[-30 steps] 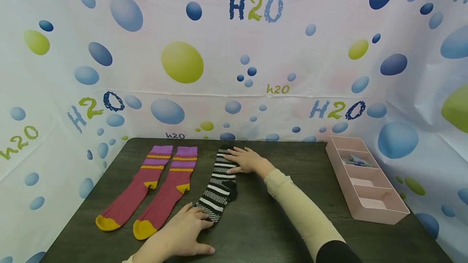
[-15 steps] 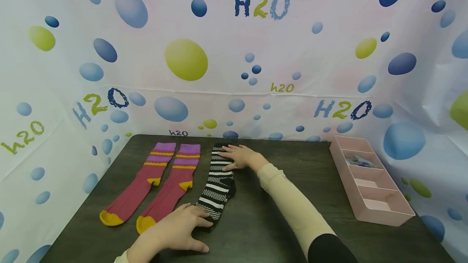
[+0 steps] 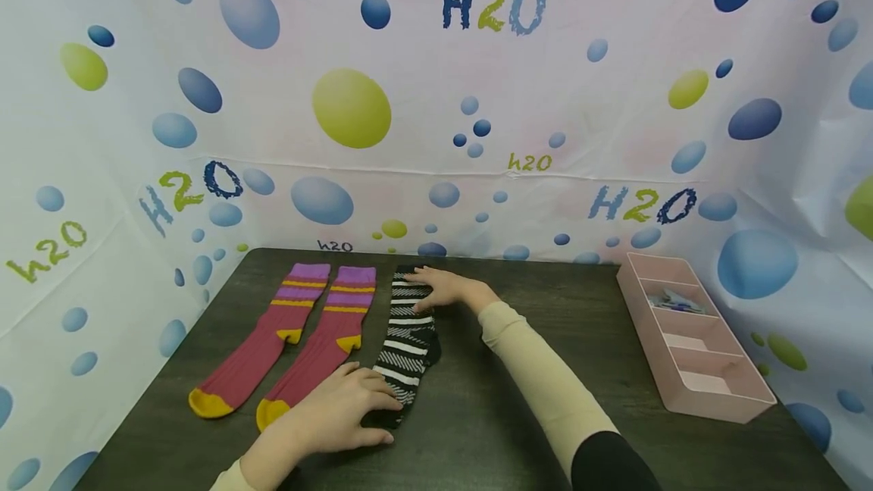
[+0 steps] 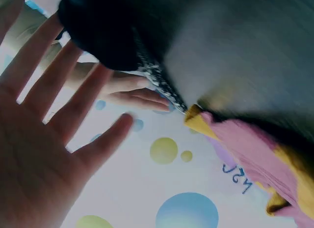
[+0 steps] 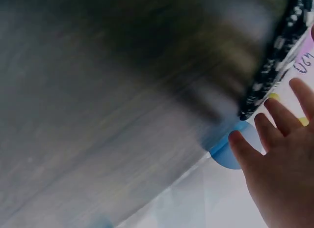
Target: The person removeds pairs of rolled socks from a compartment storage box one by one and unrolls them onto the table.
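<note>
A black-and-white striped sock point(image 3: 404, 343) lies lengthwise on the dark table point(image 3: 498, 408); whether a second one lies beneath it cannot be told. At its toe end, my left hand point(image 3: 341, 409) rests with fingers spread and thumb apart. The left wrist view shows those fingers point(image 4: 81, 110) nearly straight against the dark toe. My right hand point(image 3: 446, 288) lies over the cuff end, its fingers extended in the right wrist view point(image 5: 279, 134). To the left are two maroon socks, one farther left point(image 3: 252, 358) and one nearer point(image 3: 314, 362), with yellow toes and heels and purple striped cuffs.
A pink divided organizer box point(image 3: 648, 370) stands at the table's right side. Small pale items point(image 3: 675, 301) lie in one of its compartments. A white backdrop point(image 3: 436, 82) with blue and green spots rises behind the table and along both sides.
The striped sock's cuff end has shifted slightly left with my right hand. My left hand has moved a little up along the toe end. The camera view has shifted slightly.
</note>
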Demonstrator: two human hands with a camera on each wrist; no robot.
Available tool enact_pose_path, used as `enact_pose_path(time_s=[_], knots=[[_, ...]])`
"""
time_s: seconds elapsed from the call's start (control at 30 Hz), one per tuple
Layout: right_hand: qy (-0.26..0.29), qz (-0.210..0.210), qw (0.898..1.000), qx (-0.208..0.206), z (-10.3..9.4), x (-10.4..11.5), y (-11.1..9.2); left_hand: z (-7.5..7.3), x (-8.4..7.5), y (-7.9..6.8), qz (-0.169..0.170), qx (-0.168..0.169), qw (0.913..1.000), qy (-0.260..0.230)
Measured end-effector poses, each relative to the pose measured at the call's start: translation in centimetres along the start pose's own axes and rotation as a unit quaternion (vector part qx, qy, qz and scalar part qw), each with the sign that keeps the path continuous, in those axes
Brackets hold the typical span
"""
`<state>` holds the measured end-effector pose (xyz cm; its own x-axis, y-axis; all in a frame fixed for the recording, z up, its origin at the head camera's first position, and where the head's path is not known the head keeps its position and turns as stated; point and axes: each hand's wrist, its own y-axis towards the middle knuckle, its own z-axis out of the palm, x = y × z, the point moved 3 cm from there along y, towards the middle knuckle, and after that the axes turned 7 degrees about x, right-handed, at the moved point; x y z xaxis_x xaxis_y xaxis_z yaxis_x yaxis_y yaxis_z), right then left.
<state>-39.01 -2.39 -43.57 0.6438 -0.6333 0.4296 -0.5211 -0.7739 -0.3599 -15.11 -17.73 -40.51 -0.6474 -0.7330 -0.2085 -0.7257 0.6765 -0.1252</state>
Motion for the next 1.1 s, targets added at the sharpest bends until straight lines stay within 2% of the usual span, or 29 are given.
enact_pose_path(time_s=[0.07, 0.17, 0.23, 0.3, 0.43, 0.6, 0.8, 1.1], knots=[[0.019, -0.005, 1.0, -0.015, -0.3, 0.1, 0.0, -0.2, 0.0, -0.1, 0.026, -0.064, 0.9964, 0.05], [0.024, -0.003, 0.999, -0.045, -0.7, 0.3, 0.2, -0.5, 0.3, -0.4, 0.051, -0.156, 0.9789, 0.122], [0.011, 0.01, 0.998, -0.062, -1.0, 0.2, 0.3, -0.7, 0.5, -0.6, 0.058, -0.193, 0.9678, 0.15], [-0.003, 0.029, 0.997, -0.07, -1.3, 0.1, 0.5, -0.9, 0.8, -0.7, 0.061, -0.211, 0.9611, 0.167], [-0.015, 0.06, 0.996, -0.068, -1.4, -0.6, 1.0, -0.7, 1.4, -0.7, 0.057, -0.213, 0.9588, 0.179], [0.0, 0.08, 0.995, -0.065, -1.1, -1.3, 1.4, -0.3, 1.9, -0.5, 0.047, -0.194, 0.9627, 0.183], [0.015, 0.075, 0.994, -0.076, -0.9, -1.3, 1.9, -0.1, 1.8, -0.6, 0.032, -0.171, 0.9698, 0.171], [0.038, 0.077, 0.994, -0.074, -0.6, -1.7, 2.5, 0.0, 1.6, -0.5, 0.029, -0.142, 0.9783, 0.148]])
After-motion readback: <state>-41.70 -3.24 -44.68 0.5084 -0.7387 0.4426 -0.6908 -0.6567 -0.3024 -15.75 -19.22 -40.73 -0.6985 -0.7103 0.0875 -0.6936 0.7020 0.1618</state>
